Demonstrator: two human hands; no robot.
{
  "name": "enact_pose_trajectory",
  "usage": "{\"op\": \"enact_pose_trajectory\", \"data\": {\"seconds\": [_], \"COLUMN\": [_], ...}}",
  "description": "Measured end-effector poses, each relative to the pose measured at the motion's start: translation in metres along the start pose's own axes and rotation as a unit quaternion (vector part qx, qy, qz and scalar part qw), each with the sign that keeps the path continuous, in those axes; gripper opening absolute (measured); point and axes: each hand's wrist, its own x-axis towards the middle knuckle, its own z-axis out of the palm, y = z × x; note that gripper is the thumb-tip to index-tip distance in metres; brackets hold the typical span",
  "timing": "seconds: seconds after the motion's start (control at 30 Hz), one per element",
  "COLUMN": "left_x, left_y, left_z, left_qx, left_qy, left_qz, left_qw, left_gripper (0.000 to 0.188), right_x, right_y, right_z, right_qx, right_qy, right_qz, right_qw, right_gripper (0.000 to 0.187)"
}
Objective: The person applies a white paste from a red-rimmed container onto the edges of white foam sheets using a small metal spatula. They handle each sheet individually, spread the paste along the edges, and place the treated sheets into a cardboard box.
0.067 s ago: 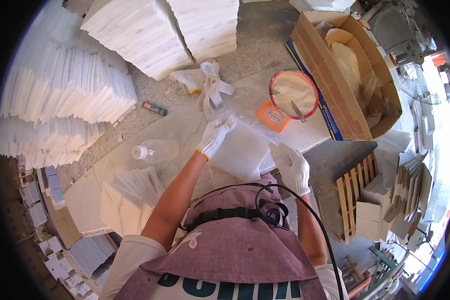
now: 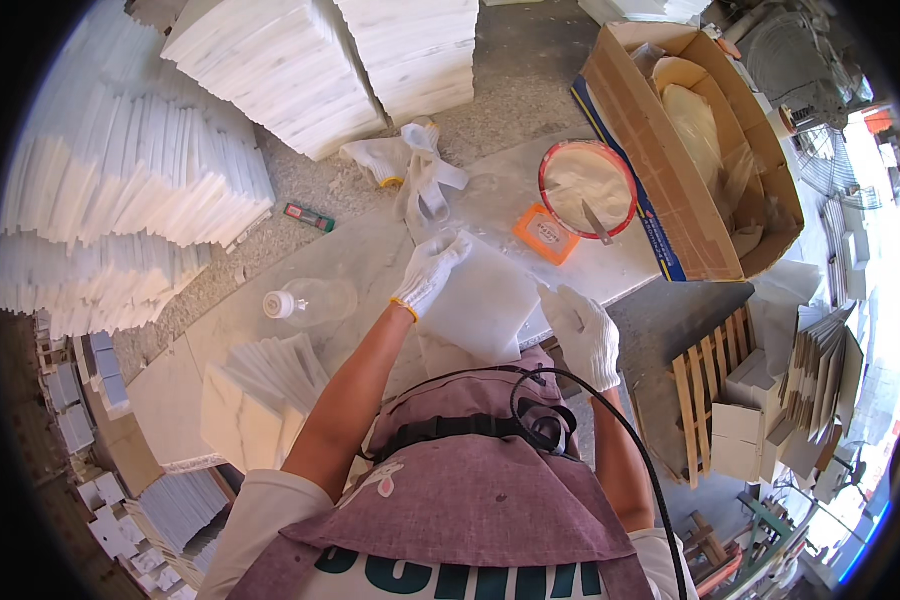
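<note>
In the head view, a pale, square tile (image 2: 480, 305) lies in front of the person, at the near edge of a stone-topped table (image 2: 205, 330), close against the purple apron (image 2: 470, 490). The left hand (image 2: 433, 275), in a white knitted glove with a yellow cuff, touches the tile's upper left side; its fingers lie close together, but I cannot tell whether they grip the tile or only rest on it. The right hand (image 2: 582, 335), also gloved, is at the tile's right corner with its fingers pointing toward it; whether they are closed on anything cannot be made out. The two hands are apart, the tile between them. Beyond it sit an orange packet (image 2: 547, 234) and, just beside that, a red-rimmed tub (image 2: 631, 205) of whitish paste (image 2: 580, 175) with a blade (image 2: 595, 220) standing in it. A cardboard box (image 2: 660, 180) stands to the right of the tub. A clear bottle (image 2: 325, 300) with a white cap lies left of the left hand, and spare gloves (image 2: 378, 160) lie farther back, near tall stacks of tiles (image 2: 270, 75).
</note>
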Motion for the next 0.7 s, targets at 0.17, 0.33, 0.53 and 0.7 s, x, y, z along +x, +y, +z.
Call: {"op": "enact_pose_trajectory", "data": {"seconds": [0.17, 0.33, 0.53, 0.7], "left_x": [0.003, 0.007, 0.006, 0.004], "left_y": [-0.005, -0.011, -0.008, -0.005], "left_z": [-0.001, -0.002, 0.000, 0.002], "left_qx": [0.014, 0.017, 0.009, 0.007], "left_qy": [0.000, 0.007, 0.002, 0.009], "left_qz": [0.012, 0.006, 0.001, 0.019], "left_qw": [1.000, 1.000, 1.000, 1.000], "left_gripper": [0.044, 0.042, 0.038, 0.038], "right_x": [0.001, 0.003, 0.006, 0.006], "right_y": [0.010, 0.013, 0.008, 0.006], "right_z": [0.005, 0.006, 0.004, 0.003], "right_qx": [-0.004, -0.017, -0.024, -0.031], "right_qy": [0.011, 0.009, -0.008, 0.002], "right_qz": [-0.008, -0.007, 0.006, 0.000], "right_qw": [1.000, 1.000, 1.000, 1.000], "right_gripper": [0.047, 0.048, 0.048, 0.048]}}
